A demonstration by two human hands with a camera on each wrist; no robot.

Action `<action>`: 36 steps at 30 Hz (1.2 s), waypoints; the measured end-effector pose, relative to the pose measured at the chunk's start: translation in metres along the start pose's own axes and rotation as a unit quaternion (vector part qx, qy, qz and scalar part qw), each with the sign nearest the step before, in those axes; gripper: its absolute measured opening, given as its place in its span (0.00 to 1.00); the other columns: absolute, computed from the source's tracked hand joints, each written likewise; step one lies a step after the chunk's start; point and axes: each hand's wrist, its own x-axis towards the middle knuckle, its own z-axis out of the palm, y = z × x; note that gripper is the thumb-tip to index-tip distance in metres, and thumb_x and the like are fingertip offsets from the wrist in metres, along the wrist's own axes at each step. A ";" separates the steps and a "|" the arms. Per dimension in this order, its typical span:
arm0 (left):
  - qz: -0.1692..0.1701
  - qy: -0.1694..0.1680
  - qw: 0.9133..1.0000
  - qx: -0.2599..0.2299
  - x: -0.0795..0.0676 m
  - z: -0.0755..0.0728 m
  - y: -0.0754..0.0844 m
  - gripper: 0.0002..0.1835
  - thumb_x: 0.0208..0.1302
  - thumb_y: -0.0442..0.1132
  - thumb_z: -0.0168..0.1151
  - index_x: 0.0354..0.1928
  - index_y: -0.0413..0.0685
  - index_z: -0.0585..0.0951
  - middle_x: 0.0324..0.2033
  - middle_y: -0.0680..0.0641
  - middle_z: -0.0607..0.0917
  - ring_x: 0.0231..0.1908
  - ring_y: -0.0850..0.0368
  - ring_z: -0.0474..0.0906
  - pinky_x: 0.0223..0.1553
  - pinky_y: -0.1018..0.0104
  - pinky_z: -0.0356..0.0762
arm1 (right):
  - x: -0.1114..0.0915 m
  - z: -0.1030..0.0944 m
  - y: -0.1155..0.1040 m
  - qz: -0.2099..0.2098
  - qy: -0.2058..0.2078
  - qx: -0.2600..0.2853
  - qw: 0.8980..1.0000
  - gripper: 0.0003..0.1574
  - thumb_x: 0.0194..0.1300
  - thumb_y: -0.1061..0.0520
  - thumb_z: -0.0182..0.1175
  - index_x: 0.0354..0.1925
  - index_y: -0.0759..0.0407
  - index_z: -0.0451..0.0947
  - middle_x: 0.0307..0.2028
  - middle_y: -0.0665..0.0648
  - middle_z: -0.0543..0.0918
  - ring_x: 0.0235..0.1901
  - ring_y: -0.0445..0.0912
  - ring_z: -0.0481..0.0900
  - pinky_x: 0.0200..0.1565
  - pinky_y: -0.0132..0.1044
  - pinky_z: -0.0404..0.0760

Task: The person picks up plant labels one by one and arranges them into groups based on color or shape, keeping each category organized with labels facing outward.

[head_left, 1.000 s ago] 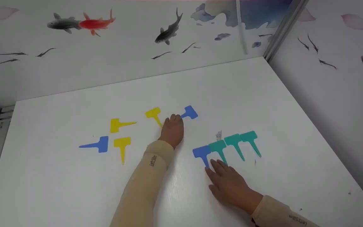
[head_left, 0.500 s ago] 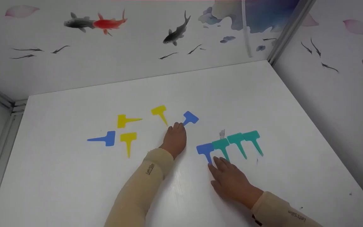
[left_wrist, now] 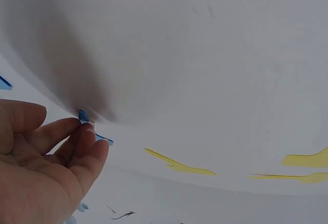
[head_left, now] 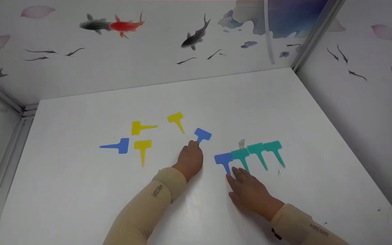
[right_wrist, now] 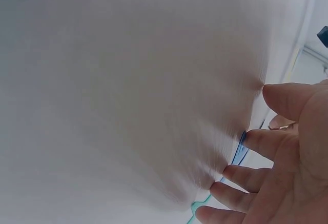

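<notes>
My left hand (head_left: 191, 159) pinches the stem of a blue T-shaped plant label (head_left: 203, 134), whose head points away from me. In the left wrist view the fingertips meet around the blue stem (left_wrist: 83, 116). My right hand (head_left: 252, 194) lies with fingers spread on the table. Its index fingertip touches the stem end of another blue plant label (head_left: 223, 158), seen edge-on in the right wrist view. That label begins a row with a green plant label (head_left: 240, 154) beside it, then a second green label (head_left: 256, 149) and a third green label (head_left: 273, 146), heads side by side.
On the left of the white table (head_left: 80, 197) lie a blue label (head_left: 123, 146) on its side, a sideways yellow label (head_left: 136, 128) and an upright yellow label (head_left: 143, 145). Another yellow label (head_left: 175, 118) is tilted farther back. A fish-printed wall (head_left: 148, 64) borders the back.
My left hand draws the pinched blue label back toward me, and its head turns more upright. The right hand stays by the row. The head view shifts slightly.
</notes>
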 end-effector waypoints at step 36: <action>-0.061 -0.020 0.981 -0.183 0.058 -0.011 -0.019 0.20 0.66 0.37 0.56 0.58 0.39 0.75 0.53 0.42 0.74 0.52 0.49 0.69 0.57 0.57 0.73 | 0.004 0.000 0.002 -0.004 -0.001 -0.021 1.000 0.35 0.70 0.43 0.54 0.69 0.55 0.65 0.71 0.59 0.62 0.70 0.57 0.58 0.65 0.57 0.64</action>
